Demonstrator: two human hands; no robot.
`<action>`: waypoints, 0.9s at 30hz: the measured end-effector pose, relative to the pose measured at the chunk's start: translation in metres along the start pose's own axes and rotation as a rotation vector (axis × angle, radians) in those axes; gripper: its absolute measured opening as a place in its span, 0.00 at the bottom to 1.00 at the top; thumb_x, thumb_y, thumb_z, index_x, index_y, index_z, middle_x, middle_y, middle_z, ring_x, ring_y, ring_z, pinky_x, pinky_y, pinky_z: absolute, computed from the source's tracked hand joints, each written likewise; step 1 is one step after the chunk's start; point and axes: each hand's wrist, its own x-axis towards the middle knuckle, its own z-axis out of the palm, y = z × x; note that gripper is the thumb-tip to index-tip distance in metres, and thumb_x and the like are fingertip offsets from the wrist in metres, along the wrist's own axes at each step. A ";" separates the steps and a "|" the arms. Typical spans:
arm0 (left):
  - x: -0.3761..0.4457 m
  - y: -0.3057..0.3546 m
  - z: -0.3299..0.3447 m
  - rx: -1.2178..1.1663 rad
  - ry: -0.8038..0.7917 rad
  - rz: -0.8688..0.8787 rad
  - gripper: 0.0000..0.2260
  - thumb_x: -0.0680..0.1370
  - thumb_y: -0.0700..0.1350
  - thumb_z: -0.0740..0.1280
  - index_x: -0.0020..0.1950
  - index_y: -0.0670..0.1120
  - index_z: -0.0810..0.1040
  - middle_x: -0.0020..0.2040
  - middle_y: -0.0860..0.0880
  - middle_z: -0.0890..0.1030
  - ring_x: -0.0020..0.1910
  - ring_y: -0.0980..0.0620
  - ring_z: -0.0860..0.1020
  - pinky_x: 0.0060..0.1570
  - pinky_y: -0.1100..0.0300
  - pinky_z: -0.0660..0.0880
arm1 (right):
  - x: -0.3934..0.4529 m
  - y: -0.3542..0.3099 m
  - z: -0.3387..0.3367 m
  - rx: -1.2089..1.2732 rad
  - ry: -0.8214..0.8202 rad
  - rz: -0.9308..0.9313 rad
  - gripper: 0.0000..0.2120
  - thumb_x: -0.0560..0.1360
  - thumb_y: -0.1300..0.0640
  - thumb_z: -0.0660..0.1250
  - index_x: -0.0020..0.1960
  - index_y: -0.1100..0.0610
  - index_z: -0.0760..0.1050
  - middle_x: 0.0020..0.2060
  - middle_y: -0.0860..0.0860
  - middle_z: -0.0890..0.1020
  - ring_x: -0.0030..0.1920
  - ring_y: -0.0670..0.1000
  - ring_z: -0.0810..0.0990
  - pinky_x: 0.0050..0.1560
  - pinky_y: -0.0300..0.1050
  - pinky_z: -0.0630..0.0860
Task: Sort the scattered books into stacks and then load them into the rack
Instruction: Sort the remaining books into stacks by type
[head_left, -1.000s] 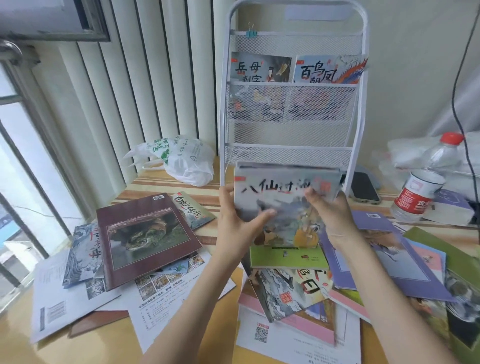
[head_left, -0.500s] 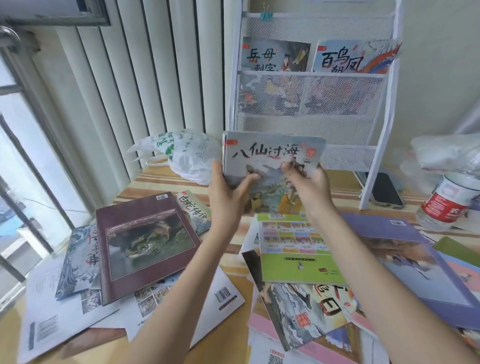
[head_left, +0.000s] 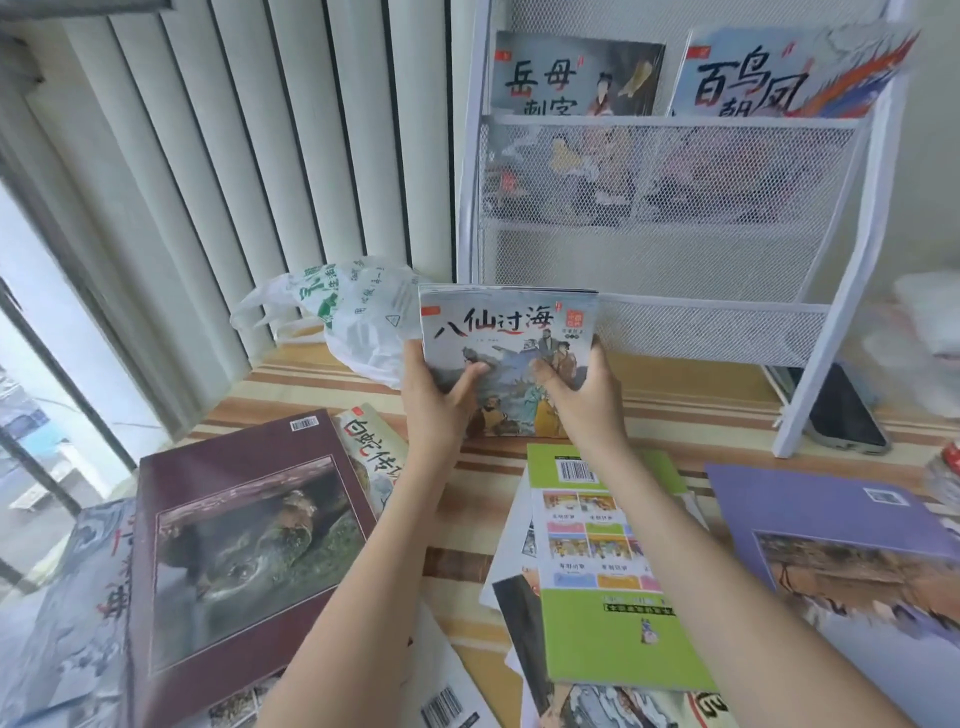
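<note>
Both hands hold a thin stack of grey picture books (head_left: 506, 332) upright, just in front of the lower left pocket of the white mesh rack (head_left: 670, 260). My left hand (head_left: 439, 392) grips the stack's left edge and my right hand (head_left: 584, 389) grips its right edge. Two picture books (head_left: 576, 73) (head_left: 779, 78) stand in the rack's top pocket. Scattered on the striped table lie a maroon book (head_left: 234, 540), a green book (head_left: 613, 582), a purple book (head_left: 841, 530) and several more.
A white plastic bag (head_left: 343, 312) lies left of the rack by the vertical blinds. A dark phone (head_left: 841, 410) rests behind the rack's right leg. A bottle with a red label (head_left: 948, 473) shows at the right edge. A window runs along the left.
The held stack has risen and moved forward from over the table to the front of the rack. The view has come closer to the rack.
</note>
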 end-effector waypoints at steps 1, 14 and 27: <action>-0.001 0.002 -0.001 -0.002 0.011 0.007 0.17 0.73 0.42 0.73 0.50 0.47 0.64 0.39 0.52 0.76 0.35 0.63 0.75 0.34 0.65 0.73 | -0.001 0.001 0.001 -0.027 -0.016 0.007 0.28 0.73 0.47 0.69 0.68 0.56 0.65 0.50 0.42 0.74 0.50 0.44 0.73 0.46 0.34 0.68; -0.005 0.008 -0.005 0.155 0.062 0.006 0.33 0.72 0.51 0.73 0.68 0.39 0.62 0.57 0.45 0.72 0.58 0.46 0.72 0.59 0.52 0.71 | -0.010 0.010 0.009 -0.219 -0.113 0.159 0.26 0.78 0.40 0.55 0.64 0.62 0.63 0.57 0.56 0.75 0.57 0.55 0.74 0.48 0.42 0.67; -0.068 0.066 -0.002 0.528 -0.448 0.369 0.14 0.76 0.32 0.59 0.60 0.42 0.70 0.56 0.44 0.77 0.52 0.44 0.77 0.47 0.49 0.76 | -0.057 0.015 -0.052 -0.956 -0.492 0.272 0.25 0.82 0.47 0.47 0.76 0.55 0.53 0.76 0.53 0.56 0.75 0.56 0.54 0.72 0.62 0.49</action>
